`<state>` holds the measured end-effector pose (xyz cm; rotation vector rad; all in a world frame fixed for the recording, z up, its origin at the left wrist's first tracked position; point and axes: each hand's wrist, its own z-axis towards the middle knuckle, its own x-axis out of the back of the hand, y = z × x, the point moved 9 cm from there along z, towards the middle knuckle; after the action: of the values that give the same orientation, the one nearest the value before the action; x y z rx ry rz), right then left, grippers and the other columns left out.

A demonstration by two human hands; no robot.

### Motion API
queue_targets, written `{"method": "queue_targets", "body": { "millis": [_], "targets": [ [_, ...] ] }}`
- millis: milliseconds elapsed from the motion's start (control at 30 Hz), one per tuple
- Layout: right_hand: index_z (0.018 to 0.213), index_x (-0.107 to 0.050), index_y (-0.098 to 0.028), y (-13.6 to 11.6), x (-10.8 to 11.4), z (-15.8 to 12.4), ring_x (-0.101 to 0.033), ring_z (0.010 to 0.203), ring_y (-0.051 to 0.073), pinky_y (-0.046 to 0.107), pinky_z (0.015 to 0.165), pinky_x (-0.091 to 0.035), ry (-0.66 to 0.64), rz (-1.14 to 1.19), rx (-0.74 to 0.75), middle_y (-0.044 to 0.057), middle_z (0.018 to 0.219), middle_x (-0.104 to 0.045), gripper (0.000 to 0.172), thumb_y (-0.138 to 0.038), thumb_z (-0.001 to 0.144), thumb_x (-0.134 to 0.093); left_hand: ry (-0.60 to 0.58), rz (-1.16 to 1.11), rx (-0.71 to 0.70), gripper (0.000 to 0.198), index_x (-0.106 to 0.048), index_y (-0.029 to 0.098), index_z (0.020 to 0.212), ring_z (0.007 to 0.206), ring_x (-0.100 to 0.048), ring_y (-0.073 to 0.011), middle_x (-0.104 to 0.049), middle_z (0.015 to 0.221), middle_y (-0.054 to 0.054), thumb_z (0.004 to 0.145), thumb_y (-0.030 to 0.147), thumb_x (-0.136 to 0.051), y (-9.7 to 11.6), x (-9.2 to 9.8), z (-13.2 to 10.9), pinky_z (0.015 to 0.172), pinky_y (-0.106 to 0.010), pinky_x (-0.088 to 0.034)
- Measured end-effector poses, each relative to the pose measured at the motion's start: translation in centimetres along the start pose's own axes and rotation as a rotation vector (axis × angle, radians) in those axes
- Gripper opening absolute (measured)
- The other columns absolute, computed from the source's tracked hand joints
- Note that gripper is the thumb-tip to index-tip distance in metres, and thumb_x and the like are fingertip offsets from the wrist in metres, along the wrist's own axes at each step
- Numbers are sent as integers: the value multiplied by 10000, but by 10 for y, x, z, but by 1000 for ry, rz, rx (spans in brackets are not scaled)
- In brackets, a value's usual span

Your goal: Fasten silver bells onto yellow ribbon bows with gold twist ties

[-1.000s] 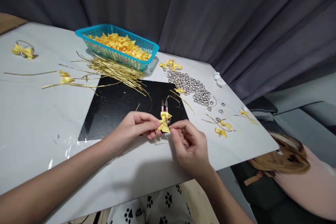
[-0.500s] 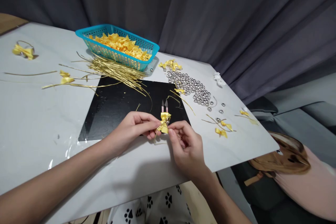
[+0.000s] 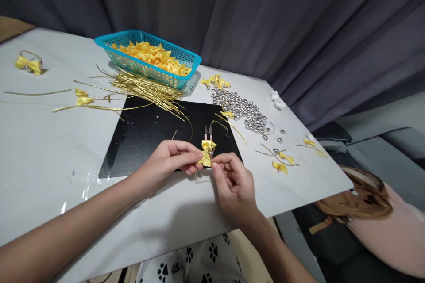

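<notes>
My left hand [image 3: 169, 161] pinches a small yellow ribbon bow [image 3: 207, 151] from its left side, over the near edge of a black mat [image 3: 146, 135]. My right hand [image 3: 232, 183] pinches the same bow from the right, its fingers curled. A thin gold wire [image 3: 200, 176] hangs from the bow down to the table. Small pink-handled snips [image 3: 208, 133] lie on the mat just behind the bow.
A teal basket [image 3: 149, 59] of yellow ribbon pieces stands at the back. Gold wires [image 3: 146, 89] lie in a bundle in front of it. Silver beads [image 3: 241, 110] are heaped to the right, with loose bows [image 3: 282, 162] near them. A bow [image 3: 29, 64] lies far left.
My right hand has shifted slightly left and closer to the bow. The bow has turned a little between my fingers. My left hand has barely moved.
</notes>
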<state>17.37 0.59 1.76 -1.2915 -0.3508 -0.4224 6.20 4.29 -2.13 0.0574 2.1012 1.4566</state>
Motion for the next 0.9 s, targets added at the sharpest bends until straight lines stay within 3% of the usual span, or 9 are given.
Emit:
{"method": "queue_targets", "body": {
  "millis": [300,533,733,900],
  "targets": [
    [808,-491,-188,10,-6,-1,-488,504,90,181,438,-354,-28,179,-119,-8,603,-543,91,-259,853,-456,5,22,-10,127,-688,122,637,504,-496,-67,-628,596,-13,669,244,-697,-1,1,0,519,-198,-425],
    [841,-470,-195,8,-15,-2,-469,501,83,186,472,-371,-49,308,-126,-12,631,-559,74,-247,870,-427,17,63,-24,128,-664,136,590,493,-492,-62,-609,556,5,688,217,-676,0,0,-2,513,-186,-418],
    [846,-473,-191,10,-15,-3,-483,508,88,192,472,-368,-41,281,-144,-7,637,-568,86,-254,873,-421,43,122,-31,136,-645,135,584,482,-490,-65,-605,552,4,690,218,-662,1,2,-1,505,-191,-421],
    [833,-485,-189,8,-12,-3,-541,538,98,185,472,-397,-13,208,-113,-4,628,-576,87,-242,868,-425,1,10,-26,142,-651,130,583,484,-496,-61,-616,556,-1,685,228,-665,0,-2,-2,503,-179,-419]
  ]
}}
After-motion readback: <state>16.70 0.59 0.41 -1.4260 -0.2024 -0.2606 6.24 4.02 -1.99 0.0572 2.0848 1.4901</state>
